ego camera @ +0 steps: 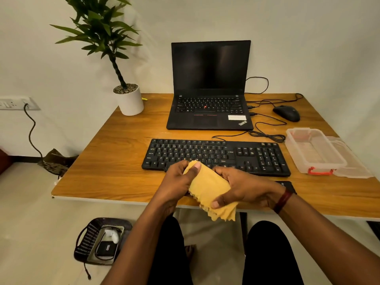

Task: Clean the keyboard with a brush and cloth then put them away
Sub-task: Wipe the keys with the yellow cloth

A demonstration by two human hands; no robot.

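Head view. Nearest the camera are the person's knees in black trousers, with both forearms reaching forward over them. Just in front of the keyboard (226, 156), the left hand (175, 183) and right hand (243, 187) hold the yellow cloth (209, 190) between them. Each hand has its fingers curled round the bunched fabric and its thumb pressed onto it. The cloth's scalloped corner hangs loose below the table (115, 167) edge, on the near side of the keyboard.

No brush shows anywhere, so I cannot tell whether brushing is done.

Risks, as I judge them:
- The cloth is wadded, not flat. A wad would skate over the keycaps and push grit into the gaps.
- The hanging corner could snag on a key edge.
- The keyboard lies free on smooth wood, so a firm wipe may shove it back onto the looped cable (267, 134) just behind it.
- The open clear container (296, 153) sits just right of the keyboard with its lid (355, 163) beyond. A wide rightward stroke could knock it.
- Behind the keyboard the laptop (209, 89) screen is dark. If the machine is only asleep, pressed keys could send input.
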